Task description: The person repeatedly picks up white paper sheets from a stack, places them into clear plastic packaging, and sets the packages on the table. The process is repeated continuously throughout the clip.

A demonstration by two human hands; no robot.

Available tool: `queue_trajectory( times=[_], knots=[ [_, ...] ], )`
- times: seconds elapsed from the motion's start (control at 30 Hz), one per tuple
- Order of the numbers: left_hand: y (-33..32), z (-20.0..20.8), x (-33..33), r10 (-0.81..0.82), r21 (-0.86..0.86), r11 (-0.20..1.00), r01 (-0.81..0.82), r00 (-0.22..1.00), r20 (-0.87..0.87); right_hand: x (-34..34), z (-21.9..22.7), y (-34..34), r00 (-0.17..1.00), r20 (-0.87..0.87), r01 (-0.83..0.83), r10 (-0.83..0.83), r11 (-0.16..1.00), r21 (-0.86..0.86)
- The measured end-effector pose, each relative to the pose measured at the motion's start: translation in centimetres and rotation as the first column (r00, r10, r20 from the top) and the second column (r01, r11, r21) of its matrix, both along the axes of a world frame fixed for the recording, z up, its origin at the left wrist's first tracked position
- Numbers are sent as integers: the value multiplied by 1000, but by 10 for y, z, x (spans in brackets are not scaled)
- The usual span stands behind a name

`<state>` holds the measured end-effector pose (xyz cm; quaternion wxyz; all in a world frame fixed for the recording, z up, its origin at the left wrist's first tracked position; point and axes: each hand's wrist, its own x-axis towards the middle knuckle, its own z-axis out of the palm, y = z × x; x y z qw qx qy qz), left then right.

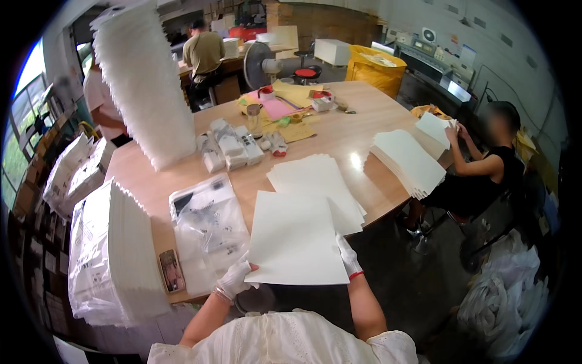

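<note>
A large white sheet (297,242), perhaps card or paper, is held level in front of me at the table's near edge. My left hand (235,280), in a white glove, grips its near left corner, thumb on top. At the right edge my right hand (347,256), also gloved and with a red cuff, is closed on it; the fingers beneath are hidden. Just beyond, and partly covered by the held sheet, lies a loosely fanned pile of similar white sheets (315,176) on the table.
Left of me are flat plastic bags (209,221), a phone (172,270) and a plastic-wrapped white stack (100,255). A tall white stack (142,85) stands farther back, near wrapped bundles (229,142). At right, a seated person (494,158) handles sheets beside another fanned pile (409,161).
</note>
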<state>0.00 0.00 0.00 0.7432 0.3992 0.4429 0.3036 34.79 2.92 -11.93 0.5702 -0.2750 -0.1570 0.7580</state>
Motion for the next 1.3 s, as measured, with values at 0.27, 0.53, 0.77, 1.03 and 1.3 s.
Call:
queue_trajectory(
  times=[0.27, 0.53, 0.77, 1.03, 1.3],
  knots=[
    [10, -16, 8, -86, 19, 994, 110, 864, -496, -16, -3, -14, 623, 782, 12, 11, 1000, -24],
    [-39, 0, 98, 257, 488, 447, 750, 415, -873, -113, 58, -34, 573, 813, 121, -102, 992, 39],
    [-6, 58, 4, 844, 761, 284, 583, 224, -487, -105, 51, -64, 583, 753, 200, -305, 952, 231],
    [61, 66, -84, 196, 351, 921, -169, 980, -44, -120, 117, -119, 111, 862, -298, -495, 811, 504],
    [9, 13, 12, 333, 890, 118, 441, 827, -454, -206, 102, -29, -541, 837, -387, 80, 860, -332]
  ],
)
